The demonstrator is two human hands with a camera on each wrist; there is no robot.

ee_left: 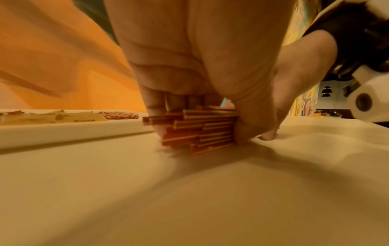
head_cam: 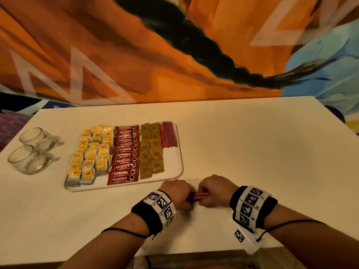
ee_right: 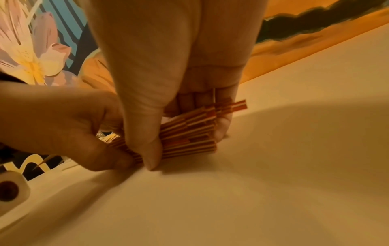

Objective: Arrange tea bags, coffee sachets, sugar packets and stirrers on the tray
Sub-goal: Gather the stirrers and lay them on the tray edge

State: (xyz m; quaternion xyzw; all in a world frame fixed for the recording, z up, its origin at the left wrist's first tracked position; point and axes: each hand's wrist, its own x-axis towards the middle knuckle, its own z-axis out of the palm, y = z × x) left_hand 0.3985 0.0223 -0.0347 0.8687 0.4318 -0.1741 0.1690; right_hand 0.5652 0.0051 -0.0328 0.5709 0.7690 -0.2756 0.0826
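Note:
A white tray (head_cam: 177,152) holds yellow tea bags (head_cam: 91,152), red coffee sachets (head_cam: 125,154), brown sugar packets (head_cam: 151,148) and a row of red striped stirrers (head_cam: 168,134) along its right side. Just in front of the tray's near right corner, both hands grip a bundle of red striped stirrers (head_cam: 198,196) lying on the table. My left hand (head_cam: 178,191) holds its left end, my right hand (head_cam: 211,191) its right end. The left wrist view shows the bundle (ee_left: 200,131) pinched between thumb and fingers; the right wrist view shows its uneven ends (ee_right: 189,133).
Two clear glass mugs (head_cam: 33,150) lie left of the tray. The pale table (head_cam: 262,152) stretches out to the right. An orange patterned wall (head_cam: 136,55) rises behind the table. The table's front edge is close to my forearms.

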